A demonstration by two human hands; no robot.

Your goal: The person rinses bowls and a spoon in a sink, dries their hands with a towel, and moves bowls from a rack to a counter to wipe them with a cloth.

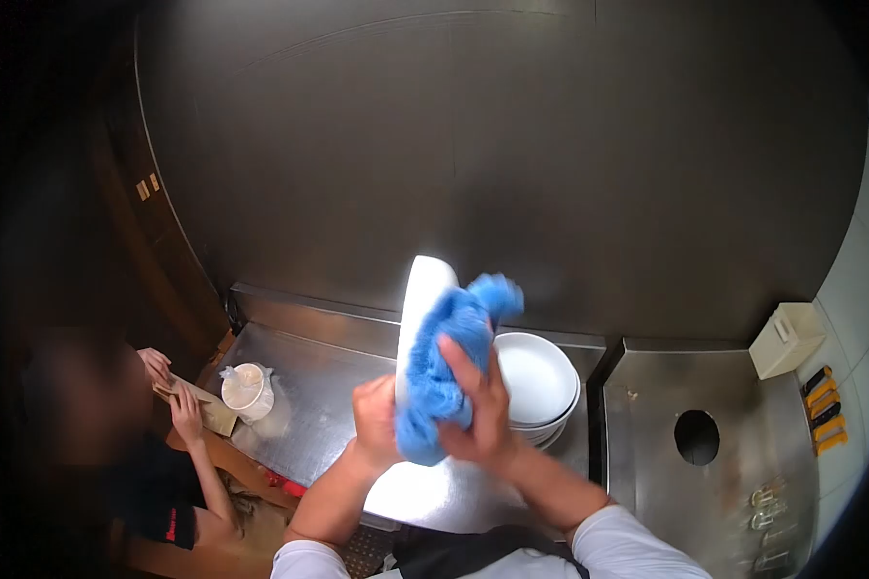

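A white dish [418, 297] is held up on its side above the steel counter. My left hand [376, 417] is closed on its left edge. A blue cloth [441, 372] lies bunched against the dish's right face, hiding most of that side. My right hand [480, 403] is closed on the cloth and presses it to the dish, its fingers slightly blurred. Just right of my right hand, a stack of white bowls [536, 379] stands on the counter.
At the left, a co-worker [154, 482] has both hands on a flat board [208, 409]. A tub in a plastic bag [247, 392] sits near the counter's left end. At right are a steel surface with a round hole [696, 437], a cream box [787, 340] and yellow-handled tools [825, 410].
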